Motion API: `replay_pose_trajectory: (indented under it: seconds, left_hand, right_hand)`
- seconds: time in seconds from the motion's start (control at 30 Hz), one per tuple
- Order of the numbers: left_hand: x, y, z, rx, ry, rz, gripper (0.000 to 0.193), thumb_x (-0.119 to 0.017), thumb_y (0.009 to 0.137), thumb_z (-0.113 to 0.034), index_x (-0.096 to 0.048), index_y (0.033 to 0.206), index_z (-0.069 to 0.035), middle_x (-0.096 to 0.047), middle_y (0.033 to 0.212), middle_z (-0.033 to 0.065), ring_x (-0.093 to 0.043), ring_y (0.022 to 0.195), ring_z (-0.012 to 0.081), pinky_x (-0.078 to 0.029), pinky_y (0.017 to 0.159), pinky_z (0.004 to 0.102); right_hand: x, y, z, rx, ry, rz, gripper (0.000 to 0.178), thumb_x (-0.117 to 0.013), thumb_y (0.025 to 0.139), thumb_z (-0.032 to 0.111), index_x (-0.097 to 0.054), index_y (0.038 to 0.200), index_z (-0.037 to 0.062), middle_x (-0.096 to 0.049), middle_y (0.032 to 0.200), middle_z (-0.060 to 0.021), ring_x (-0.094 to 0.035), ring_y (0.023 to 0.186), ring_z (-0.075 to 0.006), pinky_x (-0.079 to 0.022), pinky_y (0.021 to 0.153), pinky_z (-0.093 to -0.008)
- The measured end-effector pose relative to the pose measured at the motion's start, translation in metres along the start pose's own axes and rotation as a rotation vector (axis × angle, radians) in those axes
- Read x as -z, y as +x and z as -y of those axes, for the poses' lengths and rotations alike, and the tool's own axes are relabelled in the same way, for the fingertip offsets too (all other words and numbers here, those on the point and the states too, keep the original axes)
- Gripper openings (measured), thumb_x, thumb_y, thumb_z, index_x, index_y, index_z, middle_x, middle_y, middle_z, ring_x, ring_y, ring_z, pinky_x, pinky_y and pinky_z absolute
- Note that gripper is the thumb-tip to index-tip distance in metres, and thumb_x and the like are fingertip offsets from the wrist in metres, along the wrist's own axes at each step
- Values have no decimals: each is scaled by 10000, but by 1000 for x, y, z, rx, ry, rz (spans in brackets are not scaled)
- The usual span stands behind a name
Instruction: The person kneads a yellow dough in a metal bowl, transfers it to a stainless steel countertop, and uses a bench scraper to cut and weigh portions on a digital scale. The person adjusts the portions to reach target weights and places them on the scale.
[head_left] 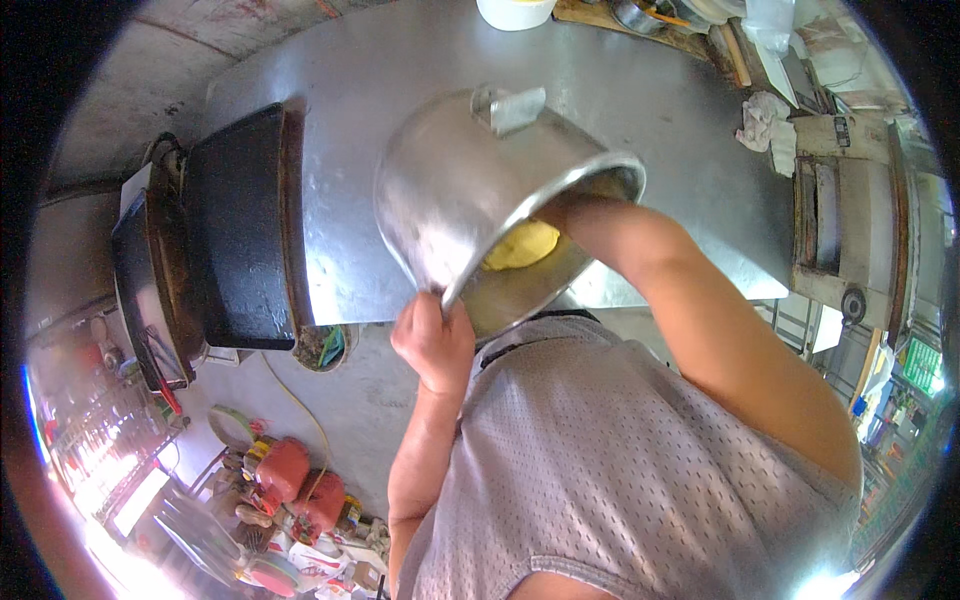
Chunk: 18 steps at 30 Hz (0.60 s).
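A large, deep metal mixing bowl (450, 170) is tipped on its side over the steel worktable, its mouth facing me and to the right. A bracket-like metal lug (515, 110) sticks out of its outer wall. My left hand (432, 340) is closed on the bowl's lower left rim. Inside lies a smooth yellow mass that looks like dough (525, 245). My right hand (580, 220) reaches into the bowl beside this mass; its fingers are hidden in shadow, so whether they touch or grip it does not show.
Dark baking trays (240, 230) stand at the left end of the steel worktable (690, 150). A white tub (515, 12) sits at the far edge, with a crumpled cloth (767, 125) at the right. A bin (325, 348) and red containers (285, 468) are on the floor to the left.
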<state>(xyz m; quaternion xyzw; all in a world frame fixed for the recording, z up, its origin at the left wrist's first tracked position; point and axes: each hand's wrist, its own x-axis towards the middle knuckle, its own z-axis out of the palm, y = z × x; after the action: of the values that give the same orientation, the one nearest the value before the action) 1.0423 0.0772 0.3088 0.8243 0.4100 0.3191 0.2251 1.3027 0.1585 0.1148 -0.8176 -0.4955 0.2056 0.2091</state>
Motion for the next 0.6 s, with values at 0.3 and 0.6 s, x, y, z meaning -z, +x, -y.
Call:
replay_pose_trajectory:
  seconds: [0.3, 0.6]
  left_hand:
    - [-31, 24, 31, 86, 144, -222, 297, -761, 887, -144, -546, 731, -13, -550, 600, 142, -464, 507, 174, -452, 502, 336]
    - [-9, 123, 5, -187, 178, -154, 276, -677, 787, 5, -635, 1058, -26, -641, 1167, 160, -632, 1000, 283, -509, 841, 393]
  right_hand:
    - [3, -38, 18, -83, 396, 17, 403, -680, 869, 415, -721, 1032, 49, -717, 872, -220, -713, 839, -387, -554, 765, -498]
    - [42, -57, 41, 290, 69, -23, 268, -612, 952, 344, -694, 1044, 105, -709, 975, -144, -682, 877, -368, -538, 733, -477]
